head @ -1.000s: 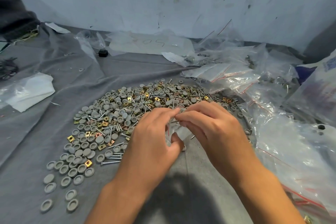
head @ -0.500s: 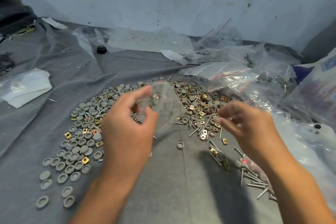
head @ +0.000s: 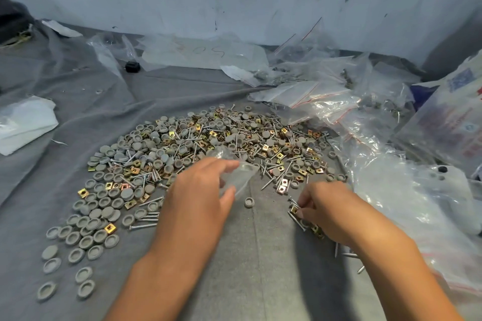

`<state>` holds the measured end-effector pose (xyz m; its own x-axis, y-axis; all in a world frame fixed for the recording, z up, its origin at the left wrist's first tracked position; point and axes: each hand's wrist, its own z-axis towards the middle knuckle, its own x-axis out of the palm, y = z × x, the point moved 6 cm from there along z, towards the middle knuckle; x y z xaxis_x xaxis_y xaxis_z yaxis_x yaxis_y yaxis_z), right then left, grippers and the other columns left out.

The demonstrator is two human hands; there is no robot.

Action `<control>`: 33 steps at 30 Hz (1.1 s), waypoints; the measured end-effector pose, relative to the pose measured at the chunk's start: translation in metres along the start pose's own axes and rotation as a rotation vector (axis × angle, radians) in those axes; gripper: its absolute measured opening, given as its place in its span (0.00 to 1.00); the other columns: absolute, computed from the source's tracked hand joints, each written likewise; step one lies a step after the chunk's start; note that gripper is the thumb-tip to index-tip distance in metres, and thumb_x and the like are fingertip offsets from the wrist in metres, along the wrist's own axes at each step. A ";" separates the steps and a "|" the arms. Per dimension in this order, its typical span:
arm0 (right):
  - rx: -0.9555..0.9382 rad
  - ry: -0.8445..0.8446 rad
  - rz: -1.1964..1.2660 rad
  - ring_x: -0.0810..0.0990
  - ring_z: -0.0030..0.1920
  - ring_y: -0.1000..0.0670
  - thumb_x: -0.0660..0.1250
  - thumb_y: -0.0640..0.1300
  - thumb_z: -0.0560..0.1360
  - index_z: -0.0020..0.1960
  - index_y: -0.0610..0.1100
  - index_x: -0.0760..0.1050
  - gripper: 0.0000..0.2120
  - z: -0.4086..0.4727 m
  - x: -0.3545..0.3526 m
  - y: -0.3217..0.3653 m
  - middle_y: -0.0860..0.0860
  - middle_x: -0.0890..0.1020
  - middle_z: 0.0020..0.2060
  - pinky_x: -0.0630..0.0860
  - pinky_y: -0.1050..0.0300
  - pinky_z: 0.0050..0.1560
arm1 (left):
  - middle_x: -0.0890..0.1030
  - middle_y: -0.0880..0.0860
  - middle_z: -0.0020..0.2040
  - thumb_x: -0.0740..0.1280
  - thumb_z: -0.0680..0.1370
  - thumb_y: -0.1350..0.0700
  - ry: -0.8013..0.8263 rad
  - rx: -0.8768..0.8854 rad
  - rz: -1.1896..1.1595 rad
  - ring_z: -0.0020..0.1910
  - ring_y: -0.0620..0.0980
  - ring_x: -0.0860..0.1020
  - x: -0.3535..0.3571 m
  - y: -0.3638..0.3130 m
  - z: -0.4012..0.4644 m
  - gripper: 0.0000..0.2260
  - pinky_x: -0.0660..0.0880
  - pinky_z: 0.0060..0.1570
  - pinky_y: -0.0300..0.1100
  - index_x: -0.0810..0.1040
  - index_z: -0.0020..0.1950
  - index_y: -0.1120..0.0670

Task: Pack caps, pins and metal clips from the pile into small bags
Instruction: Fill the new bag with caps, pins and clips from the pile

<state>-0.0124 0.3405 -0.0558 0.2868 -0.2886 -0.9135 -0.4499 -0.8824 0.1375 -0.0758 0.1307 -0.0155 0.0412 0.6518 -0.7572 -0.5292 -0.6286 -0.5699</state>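
Pinching a limp, slippery small bag (head: 238,177) by its rim, the left hand (head: 198,203) waits while the right hand (head: 328,208) grips thin pins (head: 296,216).

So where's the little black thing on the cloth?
In the head view, the black thing sits far back on the left of the grey cloth, beside the clear bags near the wall, well beyond the pile.

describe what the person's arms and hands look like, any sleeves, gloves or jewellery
Both forearms are bare as far as the frame shows, with no sleeve in view. The left hand and the right hand wear no gloves. No ring, watch or bracelet shows on either. The right thumbnail looks short and unpainted.
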 end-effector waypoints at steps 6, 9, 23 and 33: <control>-0.032 0.059 -0.183 0.80 0.52 0.41 0.63 0.44 0.81 0.53 0.45 0.71 0.02 0.001 0.012 0.003 0.44 0.79 0.51 0.77 0.50 0.49 | 0.79 0.38 0.56 0.77 0.71 0.57 0.070 -0.028 0.018 0.46 0.33 0.76 0.013 0.005 -0.001 0.25 0.73 0.51 0.29 0.77 0.66 0.42; -0.034 0.046 -0.170 0.79 0.51 0.41 0.63 0.44 0.82 0.43 0.48 0.67 0.09 -0.001 0.009 0.002 0.46 0.77 0.48 0.73 0.51 0.45 | 0.77 0.36 0.55 0.78 0.71 0.57 0.081 -0.023 0.011 0.45 0.30 0.74 0.013 0.006 -0.002 0.25 0.66 0.45 0.21 0.77 0.66 0.43; -0.012 0.088 -0.063 0.82 0.52 0.44 0.73 0.48 0.77 0.53 0.46 0.82 0.08 -0.004 -0.004 0.005 0.46 0.84 0.50 0.79 0.53 0.52 | 0.78 0.36 0.56 0.78 0.71 0.56 0.083 -0.031 -0.026 0.45 0.30 0.74 0.008 0.007 -0.002 0.26 0.66 0.39 0.18 0.77 0.67 0.44; -0.177 -0.136 0.037 0.76 0.46 0.52 0.66 0.49 0.81 0.48 0.48 0.77 0.06 -0.004 -0.014 0.007 0.53 0.79 0.46 0.70 0.59 0.42 | 0.75 0.35 0.54 0.78 0.71 0.57 0.075 -0.042 -0.036 0.44 0.28 0.73 0.006 0.010 -0.002 0.26 0.61 0.44 0.12 0.77 0.67 0.45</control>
<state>-0.0169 0.3368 -0.0404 0.1511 -0.2794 -0.9482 -0.2990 -0.9272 0.2256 -0.0787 0.1275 -0.0261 0.1234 0.6419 -0.7568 -0.4902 -0.6236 -0.6089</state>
